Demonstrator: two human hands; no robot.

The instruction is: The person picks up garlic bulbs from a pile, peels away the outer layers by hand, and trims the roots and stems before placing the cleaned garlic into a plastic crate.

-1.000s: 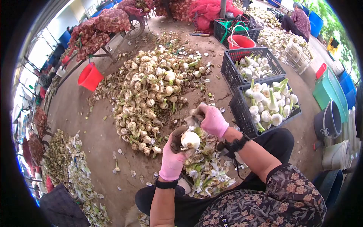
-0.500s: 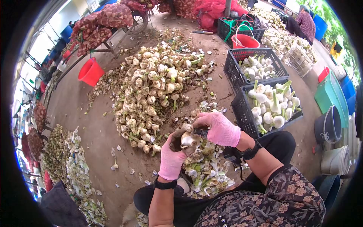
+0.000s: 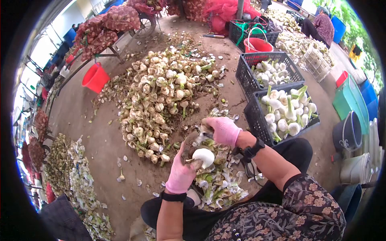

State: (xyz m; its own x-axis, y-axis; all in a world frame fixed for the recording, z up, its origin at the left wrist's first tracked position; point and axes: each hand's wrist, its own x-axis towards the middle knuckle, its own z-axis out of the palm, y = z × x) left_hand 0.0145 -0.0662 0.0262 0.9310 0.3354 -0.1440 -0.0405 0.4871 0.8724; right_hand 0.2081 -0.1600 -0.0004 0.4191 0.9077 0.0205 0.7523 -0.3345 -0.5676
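My left hand (image 3: 181, 173), in a dirt-stained pink glove, is closed round a smooth white garlic bulb (image 3: 204, 157). Just above the bulb, my right hand (image 3: 225, 131), gloved the same way, has its fingers closed; a dark, partly greyish bit shows at them, too blurred to name. Below both hands lies a heap of peeled garlic skins (image 3: 219, 182). Beyond them spreads a large pile of unpeeled garlic bulbs (image 3: 155, 96) with brownish skins and cut stems.
To the right stand two black crates, the nearer crate (image 3: 257, 120) and farther crate (image 3: 246, 74), both holding white bulbs. Red buckets (image 3: 95, 77), filled mesh sacks (image 3: 120, 20), a dark bucket (image 3: 348, 130) and a green tub (image 3: 352, 100) stand around. Another person (image 3: 323, 28) sits at the back right.
The bulb in my left hand has gone from dirty, loose-skinned to clean white. My right hand has moved slightly left and up, off the bulb.
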